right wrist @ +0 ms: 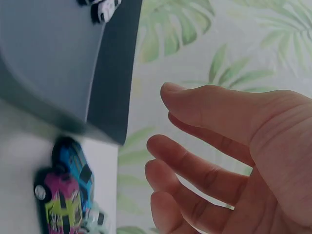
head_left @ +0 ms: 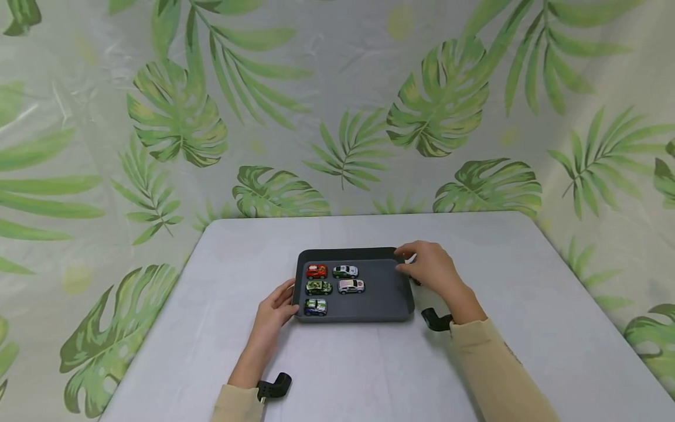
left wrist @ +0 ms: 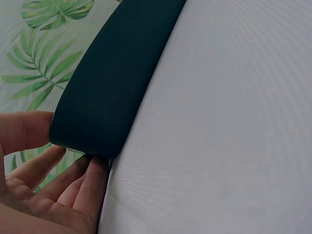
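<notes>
A dark grey rectangular tray (head_left: 382,300) lies on the table. My left hand (head_left: 273,313) grips its left side, thumb at the rim and fingers against the outer wall (left wrist: 97,92). Toy cars stand in the tray's left half: a red one (head_left: 316,271), a white-and-green one (head_left: 345,272), a green camouflage one (head_left: 319,288), a white-and-pink one (head_left: 351,286) and a green-and-white one (head_left: 316,307). Over the far right corner hovers my right hand (head_left: 433,269); its spread fingers (right wrist: 195,170) hold nothing.
Beyond the tray's right wall, partly hidden by my right hand in the head view, are a pink-and-yellow toy car (right wrist: 63,204), a blue one (right wrist: 78,165) and a pale one (right wrist: 96,220). A white cloth (head_left: 358,369) covers the table. Behind hangs a leaf-patterned sheet (head_left: 358,88).
</notes>
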Demonstrator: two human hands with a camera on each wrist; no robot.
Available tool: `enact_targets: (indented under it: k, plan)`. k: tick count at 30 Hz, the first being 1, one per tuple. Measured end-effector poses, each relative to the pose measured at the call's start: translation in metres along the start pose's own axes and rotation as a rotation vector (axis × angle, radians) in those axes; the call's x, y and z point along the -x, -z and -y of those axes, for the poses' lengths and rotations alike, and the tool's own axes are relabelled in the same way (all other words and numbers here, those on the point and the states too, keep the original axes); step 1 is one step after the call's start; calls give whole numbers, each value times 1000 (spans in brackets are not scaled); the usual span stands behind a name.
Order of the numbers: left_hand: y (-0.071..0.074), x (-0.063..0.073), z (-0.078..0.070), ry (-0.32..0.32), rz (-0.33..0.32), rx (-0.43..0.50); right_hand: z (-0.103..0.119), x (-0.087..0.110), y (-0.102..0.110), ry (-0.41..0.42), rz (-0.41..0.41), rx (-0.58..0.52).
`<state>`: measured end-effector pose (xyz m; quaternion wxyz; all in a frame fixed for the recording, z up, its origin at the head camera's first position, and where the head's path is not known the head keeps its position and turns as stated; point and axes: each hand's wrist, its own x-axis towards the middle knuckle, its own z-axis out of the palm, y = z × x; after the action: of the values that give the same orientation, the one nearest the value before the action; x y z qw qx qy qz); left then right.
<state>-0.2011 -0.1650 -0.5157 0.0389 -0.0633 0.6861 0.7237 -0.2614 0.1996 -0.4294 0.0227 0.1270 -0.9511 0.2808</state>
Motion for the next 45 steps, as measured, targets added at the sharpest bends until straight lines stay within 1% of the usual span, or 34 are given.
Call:
enact_targets:
  k: [4, 11, 22, 28, 32, 36, 41, 45]
  plan:
    - [-1, 1, 0, -2, 3, 0, -13, 0, 7, -22, -11, -2]
    - [-1, 1, 0, 1, 3, -5, -37, 2, 19, -33, -39, -21]
    - [0, -2, -2, -10, 2, -10, -63, 2, 38, -76, -62, -34]
    - [0, -2, 0, 2, -8, -20, -82, 6, 41, -88, -48, -25]
    - [-1, -2, 0, 2, -8, -16, -87, 7, 43, -85, -44, -25]
    - [-1, -3, -1, -5, -1, -18, -92, 8, 43, -103, -11, -23]
    - [0, -2, 0, -5, -9, -26, -97, 7, 37, -132, 47, -18]
    - [0, -1, 0, -11, -11, -31, -102, 4, 34, -130, 73, -9]
